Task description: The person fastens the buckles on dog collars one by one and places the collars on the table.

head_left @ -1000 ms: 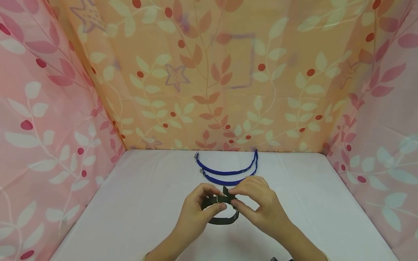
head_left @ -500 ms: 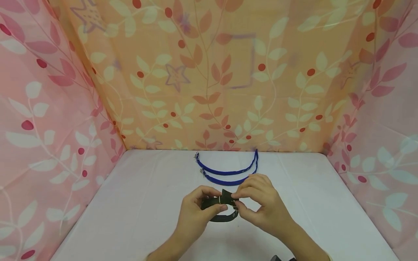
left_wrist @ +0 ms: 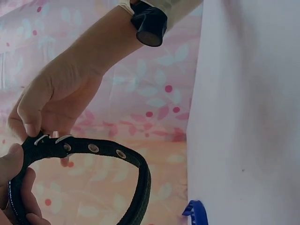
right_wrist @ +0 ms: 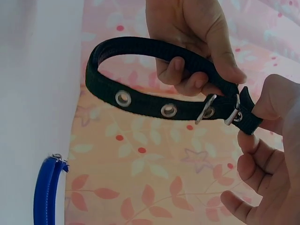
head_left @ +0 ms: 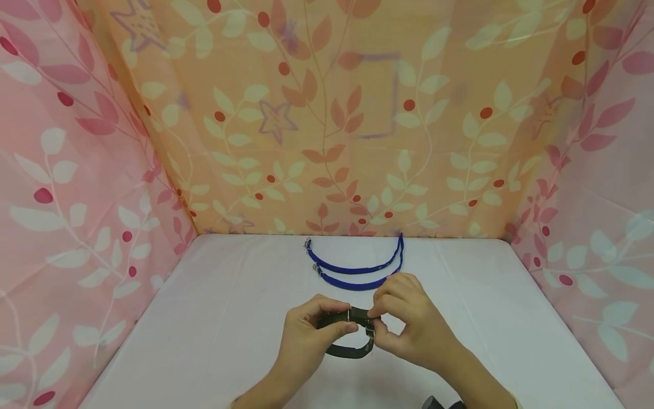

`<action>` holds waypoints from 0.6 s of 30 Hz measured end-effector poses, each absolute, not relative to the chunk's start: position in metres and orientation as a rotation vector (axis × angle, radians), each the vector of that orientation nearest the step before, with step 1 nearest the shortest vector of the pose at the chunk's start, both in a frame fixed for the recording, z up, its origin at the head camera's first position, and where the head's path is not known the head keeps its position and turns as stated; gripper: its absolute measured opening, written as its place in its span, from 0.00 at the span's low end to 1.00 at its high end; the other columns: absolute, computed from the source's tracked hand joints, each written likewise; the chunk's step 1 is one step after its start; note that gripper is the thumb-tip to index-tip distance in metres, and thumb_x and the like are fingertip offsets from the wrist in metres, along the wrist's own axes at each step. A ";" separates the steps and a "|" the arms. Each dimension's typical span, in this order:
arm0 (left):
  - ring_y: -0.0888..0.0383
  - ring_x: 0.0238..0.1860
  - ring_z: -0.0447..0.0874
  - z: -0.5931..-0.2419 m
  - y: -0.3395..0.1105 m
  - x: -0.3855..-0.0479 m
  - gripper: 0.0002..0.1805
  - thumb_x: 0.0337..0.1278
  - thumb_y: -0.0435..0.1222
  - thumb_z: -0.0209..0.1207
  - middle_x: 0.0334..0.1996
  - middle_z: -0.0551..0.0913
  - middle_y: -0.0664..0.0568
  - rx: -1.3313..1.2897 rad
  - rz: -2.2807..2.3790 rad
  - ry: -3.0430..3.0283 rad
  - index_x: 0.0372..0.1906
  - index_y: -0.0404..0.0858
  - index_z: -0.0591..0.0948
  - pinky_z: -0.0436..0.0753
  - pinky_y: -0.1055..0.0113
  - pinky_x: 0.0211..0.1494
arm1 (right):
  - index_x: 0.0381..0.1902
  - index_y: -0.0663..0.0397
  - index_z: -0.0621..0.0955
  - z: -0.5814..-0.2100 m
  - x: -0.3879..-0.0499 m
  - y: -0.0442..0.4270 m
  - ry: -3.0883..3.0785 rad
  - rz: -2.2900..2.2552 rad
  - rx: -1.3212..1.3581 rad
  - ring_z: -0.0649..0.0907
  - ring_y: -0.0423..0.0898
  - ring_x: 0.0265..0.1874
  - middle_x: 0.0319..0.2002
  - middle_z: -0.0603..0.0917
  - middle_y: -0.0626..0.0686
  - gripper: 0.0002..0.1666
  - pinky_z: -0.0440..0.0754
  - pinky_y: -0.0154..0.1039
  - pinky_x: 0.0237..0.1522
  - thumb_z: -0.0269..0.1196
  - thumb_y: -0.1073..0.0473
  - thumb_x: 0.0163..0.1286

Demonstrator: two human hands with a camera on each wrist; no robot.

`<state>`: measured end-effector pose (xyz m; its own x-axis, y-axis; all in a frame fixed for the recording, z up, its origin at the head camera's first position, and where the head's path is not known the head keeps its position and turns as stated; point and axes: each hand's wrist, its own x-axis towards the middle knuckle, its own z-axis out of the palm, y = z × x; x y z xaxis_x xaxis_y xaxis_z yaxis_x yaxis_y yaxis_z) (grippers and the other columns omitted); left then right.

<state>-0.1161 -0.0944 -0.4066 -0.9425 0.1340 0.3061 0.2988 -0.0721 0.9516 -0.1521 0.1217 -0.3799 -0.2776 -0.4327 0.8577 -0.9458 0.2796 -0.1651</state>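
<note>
Dark collar (head_left: 349, 353) pinched in L hand (head_left: 305, 335) & R hand (head_left: 415, 315); blue straps (head_left: 352, 271) beyond.

Behind the bare right hand (left_wrist: 63, 96) come a cream sleeve (left_wrist: 178, 9) and black, round-ended device (left_wrist: 149, 21).

Over by the far edge of the white desk (head_left: 219, 318), one curved blue strap (head_left: 352, 271) lies just behind a second blue strap (head_left: 352, 287).
</note>
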 end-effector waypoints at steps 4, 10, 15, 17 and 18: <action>0.53 0.40 0.89 -0.406 -0.095 -0.117 0.15 0.47 0.33 0.78 0.39 0.85 0.43 -0.505 -2.161 -2.071 0.43 0.39 0.90 0.89 0.64 0.45 | 0.29 0.43 0.81 -0.381 -0.152 0.123 -1.877 0.919 1.262 0.75 0.42 0.38 0.32 0.78 0.40 0.17 0.68 0.41 0.51 0.66 0.70 0.42; 0.55 0.39 0.87 -0.405 -0.097 -0.117 0.15 0.47 0.36 0.78 0.38 0.86 0.46 -0.505 -2.117 -2.165 0.43 0.42 0.90 0.88 0.68 0.43 | 0.30 0.42 0.82 -0.383 -0.153 0.124 -1.914 0.900 1.295 0.75 0.41 0.40 0.34 0.78 0.39 0.17 0.68 0.40 0.51 0.68 0.69 0.44; 0.57 0.36 0.87 -0.403 -0.099 -0.119 0.14 0.50 0.37 0.77 0.38 0.87 0.49 -0.495 -2.068 -2.229 0.43 0.45 0.89 0.88 0.67 0.42 | 0.39 0.40 0.86 -0.382 -0.153 0.126 -1.968 0.928 1.298 0.77 0.41 0.43 0.38 0.81 0.38 0.19 0.68 0.39 0.54 0.73 0.67 0.51; 0.56 0.37 0.87 -0.402 -0.101 -0.119 0.14 0.51 0.37 0.77 0.38 0.88 0.49 -0.488 -2.080 -2.228 0.44 0.45 0.88 0.88 0.65 0.44 | 0.44 0.42 0.86 -0.382 -0.152 0.128 -1.996 0.964 1.276 0.78 0.41 0.45 0.41 0.84 0.38 0.20 0.68 0.37 0.56 0.75 0.65 0.55; 0.55 0.38 0.88 -0.401 -0.102 -0.120 0.14 0.52 0.37 0.76 0.38 0.88 0.49 -0.477 -2.095 -2.222 0.45 0.45 0.88 0.88 0.65 0.45 | 0.46 0.42 0.86 -0.382 -0.152 0.129 -2.007 0.989 1.263 0.79 0.41 0.46 0.42 0.85 0.38 0.20 0.69 0.36 0.57 0.75 0.64 0.56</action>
